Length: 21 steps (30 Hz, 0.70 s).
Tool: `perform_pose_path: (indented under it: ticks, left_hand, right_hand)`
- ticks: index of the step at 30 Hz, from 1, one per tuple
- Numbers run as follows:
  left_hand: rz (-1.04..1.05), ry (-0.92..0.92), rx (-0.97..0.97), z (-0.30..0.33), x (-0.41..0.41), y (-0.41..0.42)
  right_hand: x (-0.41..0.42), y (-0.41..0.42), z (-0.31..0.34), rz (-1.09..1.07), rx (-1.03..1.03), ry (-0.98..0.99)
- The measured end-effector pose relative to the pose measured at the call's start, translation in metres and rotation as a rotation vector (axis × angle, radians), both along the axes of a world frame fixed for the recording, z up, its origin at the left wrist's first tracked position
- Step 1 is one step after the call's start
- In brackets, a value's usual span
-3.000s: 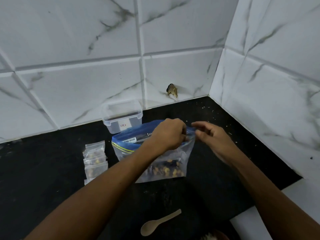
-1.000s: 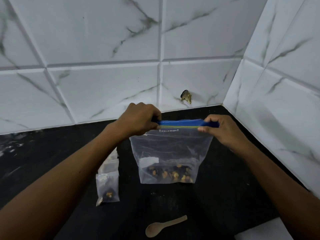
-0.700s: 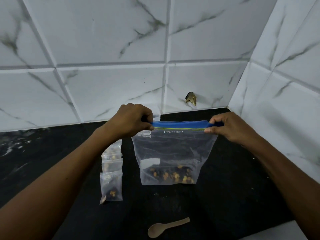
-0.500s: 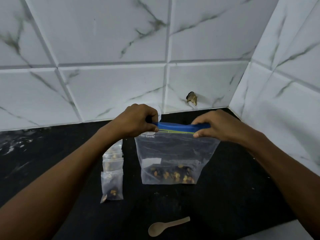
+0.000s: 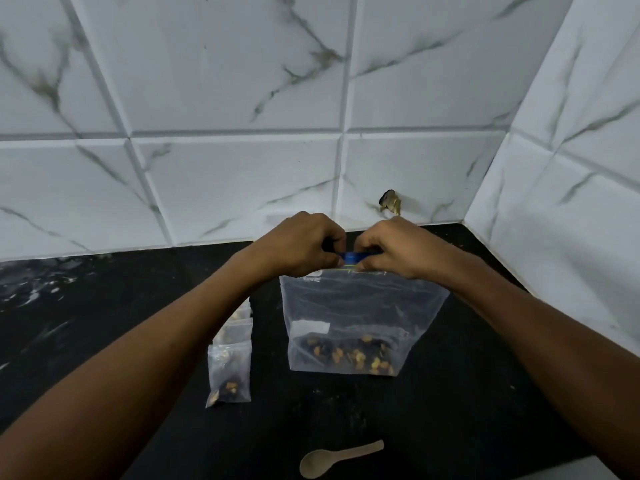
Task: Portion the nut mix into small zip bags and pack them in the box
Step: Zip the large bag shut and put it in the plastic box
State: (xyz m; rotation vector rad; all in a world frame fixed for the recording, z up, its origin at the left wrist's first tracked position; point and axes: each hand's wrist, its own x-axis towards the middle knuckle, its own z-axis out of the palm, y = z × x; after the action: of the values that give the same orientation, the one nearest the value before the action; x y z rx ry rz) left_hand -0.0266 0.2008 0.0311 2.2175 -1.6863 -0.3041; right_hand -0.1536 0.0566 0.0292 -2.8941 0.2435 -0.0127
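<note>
A large clear zip bag [image 5: 349, 317] with a blue zip strip stands upright on the black counter, a layer of nut mix [image 5: 346, 355] at its bottom. My left hand [image 5: 298, 247] and my right hand [image 5: 391, 247] both pinch the blue strip at the top, almost touching each other near its left end. A row of small zip bags [image 5: 230, 362] with nuts inside lies flat on the counter to the left, partly hidden by my left forearm. The box is out of sight behind my hands.
A wooden spoon [image 5: 337, 459] lies on the black counter [image 5: 104, 306] near its front edge. White marble-look tiled walls [image 5: 242, 168] meet in a corner at the back right. A small brown chip [image 5: 391, 202] marks the back wall. Crumbs are scattered on the counter.
My right hand has slid left along the blue zip strip until it sits next to my left hand. The bag stays upright in the same spot.
</note>
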Motion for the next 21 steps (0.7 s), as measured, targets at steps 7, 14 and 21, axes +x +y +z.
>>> perform_pose_path:
  ticks: [7,14,21]
  left_hand:
    - [0.036,-0.203,0.023,-0.004,-0.005,-0.007]
    - [0.006,-0.315,0.004,-0.009,0.005,-0.001]
    - [0.027,-0.313,-0.045,-0.015,0.026,0.025]
  right_hand:
    - [0.013,0.007,-0.005,-0.018,0.022,0.019]
    - [0.007,0.001,-0.011,-0.03,0.036,-0.028]
    - [-0.006,-0.009,-0.011,-0.028,0.033,-0.009]
